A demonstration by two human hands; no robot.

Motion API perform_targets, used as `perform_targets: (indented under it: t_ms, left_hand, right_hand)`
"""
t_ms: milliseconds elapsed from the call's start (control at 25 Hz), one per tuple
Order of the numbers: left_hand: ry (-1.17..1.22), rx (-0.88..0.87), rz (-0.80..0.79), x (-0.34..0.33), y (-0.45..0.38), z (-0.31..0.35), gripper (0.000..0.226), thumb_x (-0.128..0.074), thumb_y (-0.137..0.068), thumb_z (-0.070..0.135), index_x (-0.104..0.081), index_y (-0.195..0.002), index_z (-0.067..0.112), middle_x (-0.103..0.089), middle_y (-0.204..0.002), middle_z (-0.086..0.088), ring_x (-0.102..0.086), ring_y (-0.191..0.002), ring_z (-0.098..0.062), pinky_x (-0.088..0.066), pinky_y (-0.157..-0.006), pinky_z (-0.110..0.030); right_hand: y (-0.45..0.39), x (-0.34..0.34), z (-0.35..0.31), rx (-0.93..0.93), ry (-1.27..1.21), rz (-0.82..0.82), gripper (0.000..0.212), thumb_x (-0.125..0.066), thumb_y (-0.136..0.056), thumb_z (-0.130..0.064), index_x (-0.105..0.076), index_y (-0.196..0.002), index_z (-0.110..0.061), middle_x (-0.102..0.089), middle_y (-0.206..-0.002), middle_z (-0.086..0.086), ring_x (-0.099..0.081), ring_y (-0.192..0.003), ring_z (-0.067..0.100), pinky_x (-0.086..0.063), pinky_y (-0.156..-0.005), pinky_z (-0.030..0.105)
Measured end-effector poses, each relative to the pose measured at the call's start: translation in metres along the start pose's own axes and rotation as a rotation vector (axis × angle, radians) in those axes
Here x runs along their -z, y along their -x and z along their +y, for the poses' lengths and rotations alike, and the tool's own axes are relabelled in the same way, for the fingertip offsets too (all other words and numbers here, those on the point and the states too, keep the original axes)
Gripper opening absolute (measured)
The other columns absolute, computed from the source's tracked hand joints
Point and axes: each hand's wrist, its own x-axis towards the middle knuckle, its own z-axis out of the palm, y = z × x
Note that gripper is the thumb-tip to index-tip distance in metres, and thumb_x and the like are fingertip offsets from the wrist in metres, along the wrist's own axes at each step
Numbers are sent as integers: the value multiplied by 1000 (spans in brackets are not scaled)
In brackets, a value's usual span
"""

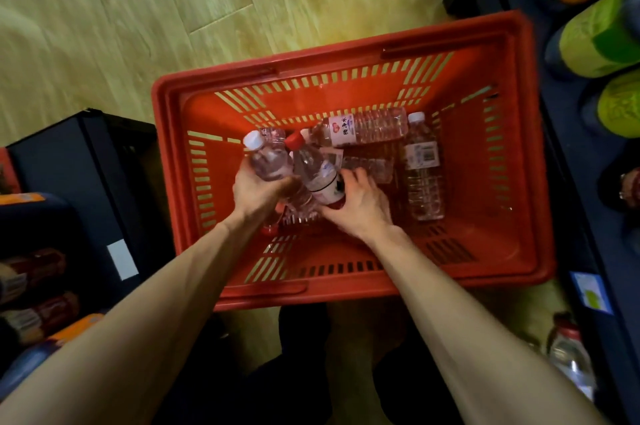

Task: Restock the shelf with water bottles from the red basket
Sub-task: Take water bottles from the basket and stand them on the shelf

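Red plastic basket (pixel 346 78) is sitting on the wood floor (pixel 104 26) in my head view. I am seeing the left hand (pixel 258 191) gripping a white-capped bottle (pixel 268 161), cap pointing up-left. The right hand (pixel 360 205) is curling round a red-capped bottle (pixel 317 175), long axis leaning up-left. Two more bottles are lying inside: one (pixel 363 128) crosswise, one (pixel 422 165) lengthwise.

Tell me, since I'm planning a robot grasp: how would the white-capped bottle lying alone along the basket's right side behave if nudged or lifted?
The white-capped bottle lies on its side on the red basket floor, so a nudge would probably roll it. It looks full, so likely heavy for its size. Its thin ribbed clear wall may flex slightly under the fingers.
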Motion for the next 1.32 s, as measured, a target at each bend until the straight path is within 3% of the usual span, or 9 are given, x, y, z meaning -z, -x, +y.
perform_targets:
  t_ms: [160,320,560,720,840,1040,1160,1200,1320]
  left_hand:
    - [-10,47,-2,-2,-5,-8,73,-96,-63,42,-61,-123,20,-75,-112,0,-74,-99,-22,-61,-91,-47]
    - [61,89,-49,-3,-2,-11,74,-96,-66,39,-61,-125,13,-74,-115,-2,-74,-102,-21,-61,-93,-49]
    - [90,28,-156,13,20,9,55,-95,-69,32,-64,-112,19,-77,-103,0,-76,-90,-23,-62,-86,-49]
    - [81,-67,-172,48,62,53,58,-95,-72,25,-64,-120,15,-76,-105,6,-74,-96,-7,-60,-94,-37]
    - [77,-93,-195,85,107,107,61,-96,-70,25,-65,-122,13,-75,-108,6,-73,-99,-8,-59,-95,-35]
    - [135,-138,-245,153,199,227,65,-98,-66,27,-67,-122,15,-76,-108,4,-74,-99,-14,-59,-93,-35]
    - [150,-222,-318,187,254,318,65,-97,-68,27,-68,-125,14,-78,-112,1,-76,-101,-16,-60,-95,-35]
    - [172,-262,-335,195,271,351,58,-95,-71,22,-70,-122,13,-78,-108,1,-76,-98,-13,-61,-93,-33]
    - [230,-392,-393,223,322,442,41,-86,-80,7,-67,-116,12,-75,-100,5,-72,-77,7,-59,-74,-13]
  right_hand:
    - [-3,-8,-16,-98,-34,152,65,-73,-81,-53,-54,-128,-13,-64,-122,11,-63,-114,35,-50,-85,40]
    - [-4,-8,-13,-147,-137,119,55,-76,-81,-49,-58,-118,-13,-72,-110,15,-69,-103,39,-51,-76,39]
    - [12,24,4,-282,-426,122,62,-86,-71,-52,-67,-115,-12,-73,-115,12,-69,-107,30,-55,-85,37]
    - [59,78,1,-311,-533,171,66,-90,-68,-43,-62,-120,-14,-71,-120,6,-67,-111,23,-53,-91,34]
    - [112,138,-23,-273,-521,211,64,-90,-69,-37,-61,-122,-13,-68,-113,0,-64,-104,16,-46,-82,24]
    - [217,261,-81,-245,-563,349,62,-90,-67,-37,-64,-119,-17,-73,-112,3,-69,-102,20,-55,-84,31]
    - [277,353,-113,-222,-640,418,53,-91,-68,-30,-69,-115,-16,-73,-103,-3,-69,-92,12,-49,-71,11]
    - [296,386,-123,-205,-648,447,49,-91,-69,-31,-71,-112,-17,-74,-101,-4,-69,-90,10,-51,-71,11]
    - [346,467,-147,-169,-659,544,48,-88,-69,-39,-70,-109,-20,-75,-99,-8,-70,-90,8,-59,-80,30]
